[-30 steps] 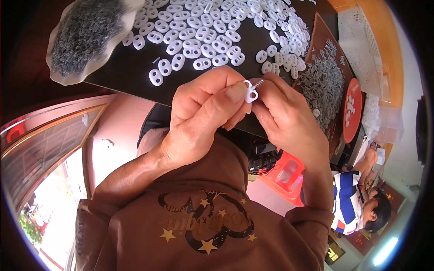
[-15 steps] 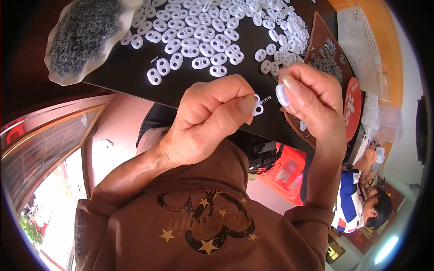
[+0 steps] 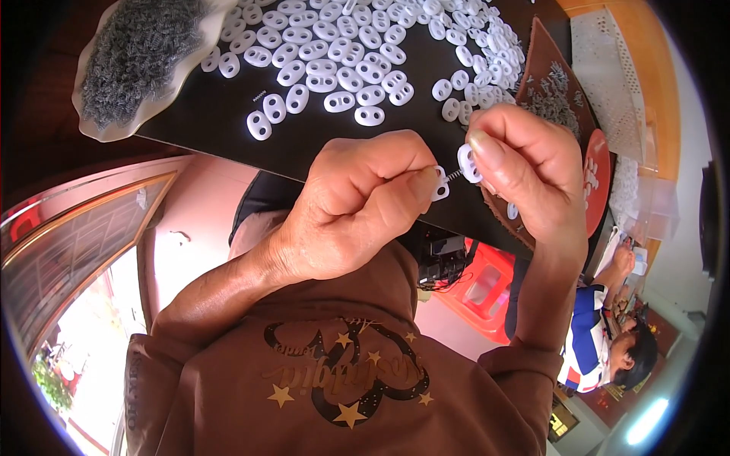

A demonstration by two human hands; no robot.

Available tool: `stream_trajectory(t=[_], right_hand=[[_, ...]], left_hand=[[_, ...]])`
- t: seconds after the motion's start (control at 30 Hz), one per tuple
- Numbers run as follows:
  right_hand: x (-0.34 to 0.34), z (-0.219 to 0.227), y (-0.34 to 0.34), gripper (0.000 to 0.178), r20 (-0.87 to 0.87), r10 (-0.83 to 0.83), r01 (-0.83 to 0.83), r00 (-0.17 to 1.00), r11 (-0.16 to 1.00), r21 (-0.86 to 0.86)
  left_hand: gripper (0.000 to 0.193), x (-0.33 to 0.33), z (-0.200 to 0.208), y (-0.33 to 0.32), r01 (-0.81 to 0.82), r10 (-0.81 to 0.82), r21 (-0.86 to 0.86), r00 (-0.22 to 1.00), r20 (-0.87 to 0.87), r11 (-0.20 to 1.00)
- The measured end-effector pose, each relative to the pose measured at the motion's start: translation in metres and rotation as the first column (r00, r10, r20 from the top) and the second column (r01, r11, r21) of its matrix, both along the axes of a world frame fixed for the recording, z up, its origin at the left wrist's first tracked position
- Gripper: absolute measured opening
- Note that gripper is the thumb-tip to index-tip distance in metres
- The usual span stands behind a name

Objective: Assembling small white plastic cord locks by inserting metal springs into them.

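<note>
Between the thumb and fingers of my left hand (image 3: 357,205) is a small white plastic cord-lock plunger (image 3: 442,191) with a hole in it. A thin metal spring (image 3: 455,175) sticks out of it toward the right. My right hand (image 3: 532,175) pinches a white oval two-hole cord-lock shell (image 3: 465,162), held on edge. The spring's free end meets the near side of that shell; whether it has entered is too small to tell. Both hands are raised at the front edge of the dark table (image 3: 220,156).
Many white oval shells (image 3: 350,79) lie spread on the table beyond my hands. A pale wavy-edged tray (image 3: 114,135) at the left holds a heap of grey springs (image 3: 144,61). At the right are a brown sheet (image 3: 532,45) with small grey parts and a red plate (image 3: 597,152). Another person (image 3: 601,342) sits farther right.
My hands have come closer together. The left moved slightly right with the plunger and spring, and the shell in my right hand tilted and shifted left, so the spring now reaches it.
</note>
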State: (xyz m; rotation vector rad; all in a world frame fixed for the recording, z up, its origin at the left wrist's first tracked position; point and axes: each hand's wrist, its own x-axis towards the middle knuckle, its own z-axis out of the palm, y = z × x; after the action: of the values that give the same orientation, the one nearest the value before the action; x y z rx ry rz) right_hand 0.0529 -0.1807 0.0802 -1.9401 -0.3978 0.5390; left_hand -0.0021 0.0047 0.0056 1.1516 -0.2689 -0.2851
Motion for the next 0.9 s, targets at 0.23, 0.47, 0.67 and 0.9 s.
stream_trajectory(t=[0.23, 0.47, 0.67, 0.9], right_hand=[[0.002, 0.000, 0.003, 0.022, -0.023, 0.028, -0.027, 0.999, 0.999, 0.026], [0.004, -0.003, 0.002, 0.022, -0.056, 0.047, -0.048, 0.997, 0.999, -0.014], [0.004, -0.003, 0.003, 0.025, -0.056, 0.038, -0.035, 0.998, 0.999, 0.039], [0.004, -0.003, 0.006, 0.023, -0.068, 0.011, -0.009, 0.998, 0.999, 0.032]], left_hand=[[0.016, 0.001, 0.002, -0.001, -0.010, 0.011, 0.015, 1.000, -0.030, 1.000], [0.019, 0.000, -0.001, -0.002, -0.037, 0.037, 0.006, 0.999, 0.000, 0.999], [0.022, 0.004, -0.009, -0.004, -0.048, 0.051, -0.035, 0.993, 0.103, 0.998], [0.023, 0.001, -0.002, 0.000, 0.016, -0.027, -0.104, 0.994, -0.107, 0.994]])
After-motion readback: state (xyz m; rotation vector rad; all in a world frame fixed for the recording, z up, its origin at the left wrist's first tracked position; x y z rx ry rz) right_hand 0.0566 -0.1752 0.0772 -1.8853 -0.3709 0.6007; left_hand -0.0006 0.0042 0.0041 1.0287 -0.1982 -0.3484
